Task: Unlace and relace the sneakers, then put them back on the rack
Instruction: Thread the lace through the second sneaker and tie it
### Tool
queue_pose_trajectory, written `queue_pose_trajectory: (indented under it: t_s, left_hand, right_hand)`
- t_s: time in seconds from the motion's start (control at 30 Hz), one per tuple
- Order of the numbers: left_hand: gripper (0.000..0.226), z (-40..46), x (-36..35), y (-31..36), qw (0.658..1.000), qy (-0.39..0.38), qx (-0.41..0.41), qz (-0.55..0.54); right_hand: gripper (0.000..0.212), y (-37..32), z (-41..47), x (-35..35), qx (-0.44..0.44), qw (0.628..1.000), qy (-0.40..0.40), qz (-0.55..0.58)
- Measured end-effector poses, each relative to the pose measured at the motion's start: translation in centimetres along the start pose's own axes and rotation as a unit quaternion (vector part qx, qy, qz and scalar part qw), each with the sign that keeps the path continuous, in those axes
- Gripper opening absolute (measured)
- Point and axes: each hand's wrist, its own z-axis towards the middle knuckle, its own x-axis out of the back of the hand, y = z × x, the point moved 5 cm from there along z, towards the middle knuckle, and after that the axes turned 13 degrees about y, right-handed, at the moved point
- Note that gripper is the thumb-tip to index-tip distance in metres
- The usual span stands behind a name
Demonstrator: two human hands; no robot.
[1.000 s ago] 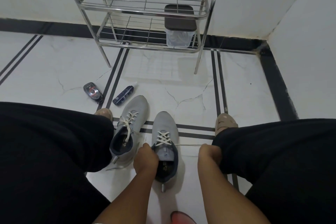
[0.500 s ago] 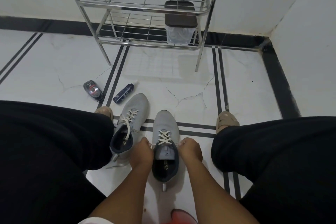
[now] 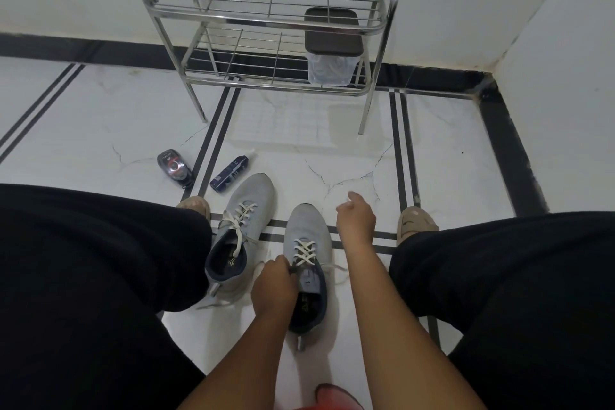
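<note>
L hand (image 3: 274, 283) pinching lace at R sneaker (image 3: 307, 236) collar, R hand (image 3: 356, 220) raised beside toe

two grey sneakers (image 3: 307, 236) upright on the floor, white laces (image 3: 304, 253) partly threaded, rack (image 3: 266, 22) behind.

No text can be read for certain. The insoles of both grey sneakers, the left sneaker (image 3: 233, 236) and the right sneaker (image 3: 307, 263), carry a small pale mark, too blurred to make out. The dark blue bottle (image 3: 229, 173) on the floor bears white print, likewise illegible.
</note>
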Motion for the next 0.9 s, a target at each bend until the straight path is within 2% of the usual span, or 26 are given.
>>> queue_pose_trajectory:
  t_s: [0.1, 0.2, 0.27, 0.33, 0.5, 0.6, 0.9]
  left_hand:
    - [0.019, -0.2, -0.1, -0.4, 1.000, -0.001, 0.027, -0.010]
    - [0.017, 0.7, -0.7, -1.9, 0.985, -0.025, 0.129, -0.107]
    - [0.016, 1.1, -1.4, -2.8, 0.972, -0.052, 0.168, -0.154]
    - [0.016, 1.4, -1.9, -3.2, 0.964, -0.069, 0.184, -0.177]
    - [0.019, 1.7, -2.5, -3.6, 0.957, -0.073, 0.199, -0.198]
    - [0.019, 1.7, -2.6, -3.6, 0.955, -0.075, 0.198, -0.206]
    - [0.016, 1.4, -2.5, -3.8, 0.949, -0.080, 0.203, -0.229]
  right_hand:
    - [0.031, -0.1, -1.9, -1.4, 0.011, 0.999, -0.032, 0.034]
    - [0.015, 2.5, -4.1, -3.5, 0.019, 0.991, -0.098, -0.086]
    - [0.016, 4.2, -5.5, -4.2, 0.042, 0.972, -0.126, -0.194]
    - [0.019, 5.2, -6.4, -4.5, 0.055, 0.958, -0.135, -0.247]
    - [0.013, 5.7, -7.2, -4.7, 0.037, 0.958, -0.154, -0.240]
    - [0.009, 5.7, -7.6, -4.8, 0.068, 0.958, -0.146, -0.239]
    - [0.013, 5.6, -7.8, -5.4, 0.094, 0.967, -0.132, -0.199]
